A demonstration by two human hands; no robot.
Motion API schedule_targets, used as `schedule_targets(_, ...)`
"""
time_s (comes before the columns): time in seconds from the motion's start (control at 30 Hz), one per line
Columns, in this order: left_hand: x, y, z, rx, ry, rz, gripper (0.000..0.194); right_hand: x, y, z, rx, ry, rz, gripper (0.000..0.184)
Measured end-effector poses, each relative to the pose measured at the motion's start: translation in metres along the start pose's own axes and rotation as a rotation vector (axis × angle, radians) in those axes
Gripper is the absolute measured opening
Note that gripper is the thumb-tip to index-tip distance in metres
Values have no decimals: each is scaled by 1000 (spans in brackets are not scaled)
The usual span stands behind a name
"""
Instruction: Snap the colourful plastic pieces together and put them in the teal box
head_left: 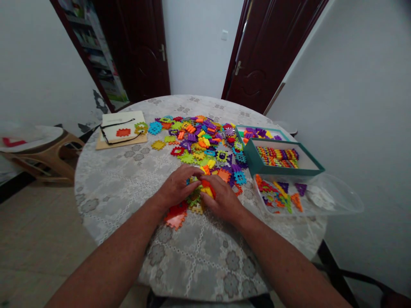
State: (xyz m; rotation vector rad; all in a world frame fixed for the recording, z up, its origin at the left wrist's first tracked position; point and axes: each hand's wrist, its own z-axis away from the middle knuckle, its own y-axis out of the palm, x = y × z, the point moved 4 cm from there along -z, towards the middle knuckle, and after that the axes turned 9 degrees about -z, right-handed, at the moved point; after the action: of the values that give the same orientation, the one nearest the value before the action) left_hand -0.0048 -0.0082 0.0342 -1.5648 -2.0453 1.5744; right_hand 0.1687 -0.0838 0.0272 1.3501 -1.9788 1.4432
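Observation:
My left hand (178, 187) and my right hand (222, 198) meet at the near middle of a round table (128, 179), fingers curled round a small cluster of joined plastic pieces (199, 193) in yellow, red and green. An orange and red flat piece (176, 217) lies just under my left wrist. A wide heap of loose colourful interlocking tiles (199, 141) spreads across the table beyond my hands.
A teal box (282, 171) with rows of small pieces stands at the right, its lid (253, 128) behind it. A clear plastic tray (334, 201) with a few pieces sits at the right edge. A booklet (123, 124) with a black cord lies far left. A wooden stool (48, 154) stands beside the table.

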Motion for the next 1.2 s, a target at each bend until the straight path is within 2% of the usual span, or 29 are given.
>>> schedule_targets(0.13,6,2,-1,-94,-33,-67,36,-6,-19,-3,-242,112,-13,41)
schedule_targets(0.2,9,7,-3,-74,-33,-115,46,-11,-30,-4,-359,198,-58,39)
schedule_targets(0.3,9,16,-8,-12,-41,-203,56,-19,-39,-4,-432,306,-130,33)
schedule_targets(0.47,3,27,-23,122,-72,-386,58,-25,-36,-5,-453,328,-164,29)
schedule_targets(0.57,6,31,-33,205,-77,-434,46,-26,-30,-5,-431,292,-162,29)
schedule_targets(0.63,10,33,-38,221,-58,-421,39,-26,-26,-5,-413,273,-163,28)
schedule_targets(0.73,18,35,-41,199,-41,-373,36,-27,-24,-5,-411,269,-164,27)
schedule_targets(0.83,26,35,-40,141,-78,-312,44,-29,-24,-5,-418,271,-180,27)
schedule_targets(0.97,23,23,-40,47,-138,-205,48,-30,-26,-6,-456,265,-248,32)
schedule_targets(1.07,8,6,-40,-11,-200,-81,47,-35,-26,-8,-498,383,-430,36)
schedule_targets(1.2,-22,-8,-38,-40,-236,118,45,-39,-20,-9,-509,617,-940,46)
